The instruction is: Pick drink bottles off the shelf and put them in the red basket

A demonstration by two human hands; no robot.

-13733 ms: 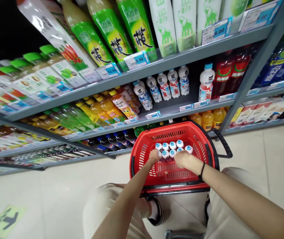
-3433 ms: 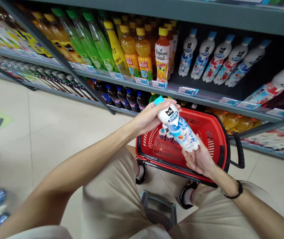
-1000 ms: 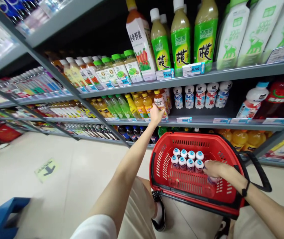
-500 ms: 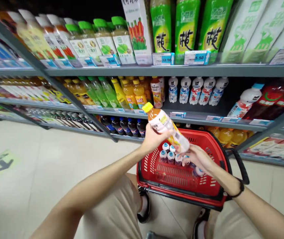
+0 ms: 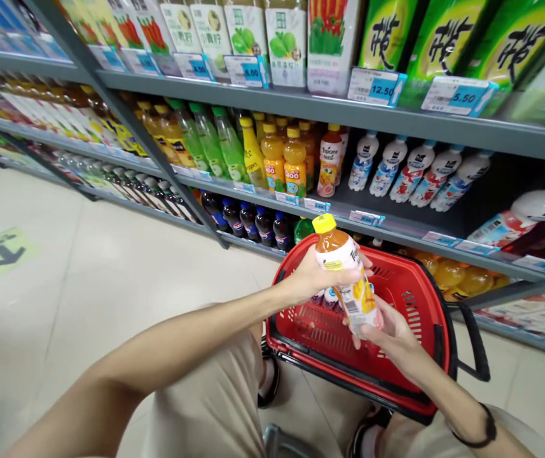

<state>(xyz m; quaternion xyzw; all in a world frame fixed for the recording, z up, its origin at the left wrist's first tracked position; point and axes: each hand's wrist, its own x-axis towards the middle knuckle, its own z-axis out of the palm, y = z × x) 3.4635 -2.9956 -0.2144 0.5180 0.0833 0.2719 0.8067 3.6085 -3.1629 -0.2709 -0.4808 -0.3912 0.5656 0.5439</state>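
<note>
A juice bottle (image 5: pixel 360 300) with a yellow cap, orange contents and a white Tropicana label is held between both hands above a red shopping basket (image 5: pixel 308 327). My left hand (image 5: pixel 322 277) wraps round its upper half, thumb across the label. At the base, the fingers of my right hand (image 5: pixel 391 327) close on the lower end. The bottle leans slightly, cap up and to the left. Beneath it, small bottles (image 5: pixel 331 296) with blue caps stand in the basket, mostly hidden by my hands and the bottle.
Shelves of drinks (image 5: pixel 310 207) run across behind the basket. A similar Tropicana bottle (image 5: pixel 329 159) stands on the middle shelf beside several white-capped bottles (image 5: pixel 393 166). The basket's black handle (image 5: pixel 475 343) juts out right. A floor arrow sticker (image 5: pixel 2 253) lies at left.
The bottle has turned more upright and come slightly lower, its label rotated. My right hand now grips its base more fully. The view has shifted closer to the shelves.
</note>
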